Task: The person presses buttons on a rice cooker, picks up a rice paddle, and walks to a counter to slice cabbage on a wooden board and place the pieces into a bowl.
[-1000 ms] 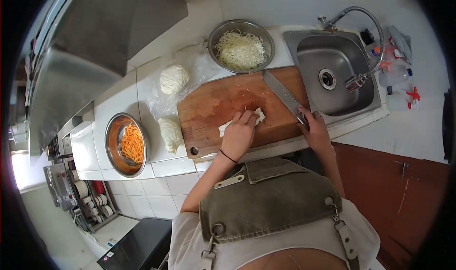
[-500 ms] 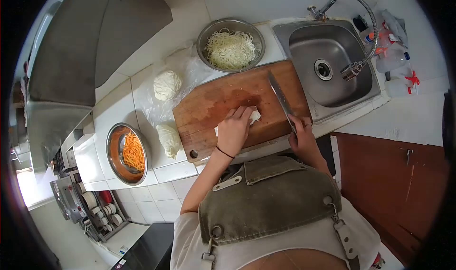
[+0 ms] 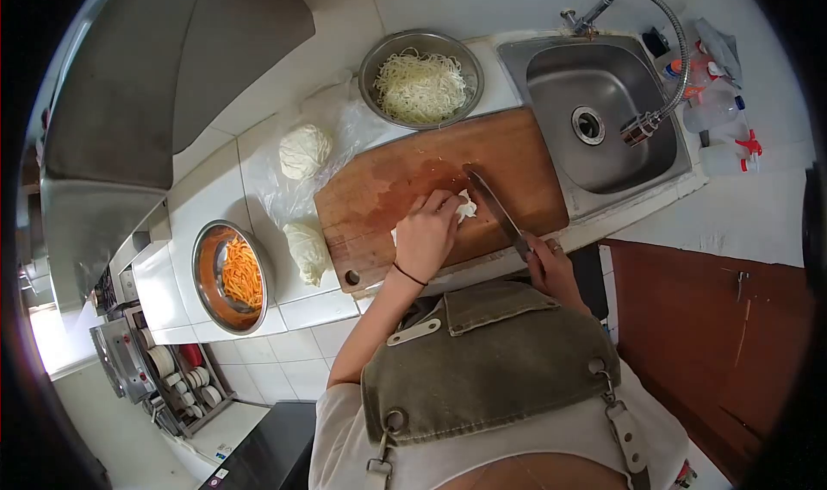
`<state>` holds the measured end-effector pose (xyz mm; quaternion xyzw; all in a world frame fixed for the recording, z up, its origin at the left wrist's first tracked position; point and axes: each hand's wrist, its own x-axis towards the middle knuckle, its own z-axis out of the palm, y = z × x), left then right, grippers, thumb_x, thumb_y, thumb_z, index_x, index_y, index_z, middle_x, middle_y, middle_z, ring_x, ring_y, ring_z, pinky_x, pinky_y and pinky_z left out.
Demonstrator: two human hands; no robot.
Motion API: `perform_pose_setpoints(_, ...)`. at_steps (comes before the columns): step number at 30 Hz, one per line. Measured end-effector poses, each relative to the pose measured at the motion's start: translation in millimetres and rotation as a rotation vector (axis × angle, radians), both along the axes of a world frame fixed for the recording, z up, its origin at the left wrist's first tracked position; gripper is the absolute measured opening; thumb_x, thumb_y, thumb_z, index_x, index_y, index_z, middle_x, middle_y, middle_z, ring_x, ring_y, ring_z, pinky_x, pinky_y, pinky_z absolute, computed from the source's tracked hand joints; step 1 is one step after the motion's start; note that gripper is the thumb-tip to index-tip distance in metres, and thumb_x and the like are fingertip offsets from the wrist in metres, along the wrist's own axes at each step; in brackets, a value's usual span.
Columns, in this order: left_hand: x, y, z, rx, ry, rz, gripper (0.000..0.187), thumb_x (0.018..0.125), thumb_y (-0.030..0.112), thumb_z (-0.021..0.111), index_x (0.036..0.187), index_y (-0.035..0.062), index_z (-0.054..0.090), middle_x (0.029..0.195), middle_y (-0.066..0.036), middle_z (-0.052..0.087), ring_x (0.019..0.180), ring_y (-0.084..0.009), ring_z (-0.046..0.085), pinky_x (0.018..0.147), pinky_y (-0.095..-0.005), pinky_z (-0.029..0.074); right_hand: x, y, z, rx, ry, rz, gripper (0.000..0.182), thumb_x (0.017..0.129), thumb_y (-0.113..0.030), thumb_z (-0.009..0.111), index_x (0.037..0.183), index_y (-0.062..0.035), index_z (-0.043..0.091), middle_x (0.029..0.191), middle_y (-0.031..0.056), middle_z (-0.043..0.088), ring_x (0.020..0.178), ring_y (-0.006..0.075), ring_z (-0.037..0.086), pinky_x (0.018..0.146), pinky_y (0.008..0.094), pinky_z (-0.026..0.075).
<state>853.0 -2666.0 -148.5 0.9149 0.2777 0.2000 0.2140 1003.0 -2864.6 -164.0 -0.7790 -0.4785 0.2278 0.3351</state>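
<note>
My left hand (image 3: pixel 427 234) is closed over a piece of pale cabbage (image 3: pixel 466 206) on the wooden cutting board (image 3: pixel 379 184); most of the piece is hidden under the fingers and palm. My right hand (image 3: pixel 551 268) grips a kitchen knife (image 3: pixel 497 201) by its handle. The blade points up and to the left over the board, just right of the cabbage and apart from it. Past the board's far edge, a metal bowl (image 3: pixel 369 62) holds shredded cabbage (image 3: pixel 422 87).
Left of the board, a cabbage head (image 3: pixel 305 151) lies on a plastic bag (image 3: pixel 280 199), with another cabbage piece (image 3: pixel 306 253) nearer me. A second metal bowl (image 3: pixel 205 285) contains shredded carrot (image 3: pixel 242 273). A sink (image 3: pixel 560 158) with a flexible faucet (image 3: pixel 679 76) adjoins the board's right side.
The knife has swung left toward the cabbage, its tip coming lower and closer to my left hand. My left hand has stayed nearly in place.
</note>
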Motion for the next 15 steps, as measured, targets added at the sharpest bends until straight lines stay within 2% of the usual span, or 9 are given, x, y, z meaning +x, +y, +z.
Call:
perform_pose_setpoints(2,0.1,0.8,-0.3,-0.011,0.011,0.000,0.021,0.076,0.006,0.066,0.096,0.0126,0.065,0.094,-0.003,0.061,0.086,-0.0248,0.061,0.068,-0.0358,0.053,-2.5,-2.1,-5.3,-0.011,-0.122,-0.003,0.044,0.092,-0.009,0.052,0.134,-0.0210,0.051,0.085,0.0228,0.056,0.072,0.0382,0.060,0.062,0.0442,0.048)
perform_pose_setpoints(6,1.0,2.6,-0.3,-0.036,0.012,-0.007,0.021,0.076,0.006,0.066,0.096,0.0121,0.064,0.094,-0.003,0.061,0.087,-0.0251,0.061,0.068,-0.0364,0.053,-8.5,-6.2,-3.3,-0.095,-0.122,0.037,0.048,0.095,-0.016,0.051,0.141,-0.0255,0.042,0.074,0.0207,0.059,0.064,0.0371,0.062,0.057,0.0458,0.048)
perform_pose_setpoints(8,1.3,3.8,1.0,-0.042,0.018,-0.020,0.021,0.076,0.006,0.066,0.096,0.0121,0.064,0.094,-0.003,0.061,0.087,-0.0252,0.061,0.068,-0.0364,0.053,-7.6,-6.3,-2.9,-0.229,-0.056,0.079,0.053,0.097,-0.019,0.049,0.146,-0.0296,0.033,0.063,0.0178,0.057,0.057,0.0365,0.060,0.055,0.0466,0.047)
perform_pose_setpoints(11,0.6,4.1,0.4,-0.059,0.029,-0.025,0.023,0.076,0.007,0.067,0.098,0.0130,0.065,0.095,-0.003,0.061,0.086,-0.0263,0.062,0.069,-0.0373,0.053,-5.4,-2.2,3.4,-0.130,-0.037,0.066,0.057,0.097,-0.019,0.049,0.148,-0.0322,0.028,0.063,0.0172,0.058,0.055,0.0365,0.059,0.055,0.0460,0.047)
perform_pose_setpoints(15,1.2,3.5,0.6,-0.068,0.054,-0.009,0.026,0.076,0.007,0.067,0.101,0.0147,0.065,0.096,-0.003,0.061,0.086,-0.0275,0.062,0.070,-0.0382,0.053,-10.0,-5.4,6.9,-0.186,-0.026,0.095,0.061,0.095,-0.015,0.050,0.148,-0.0324,0.026,0.064,0.0172,0.058,0.057,0.0363,0.060,0.055,0.0455,0.046)
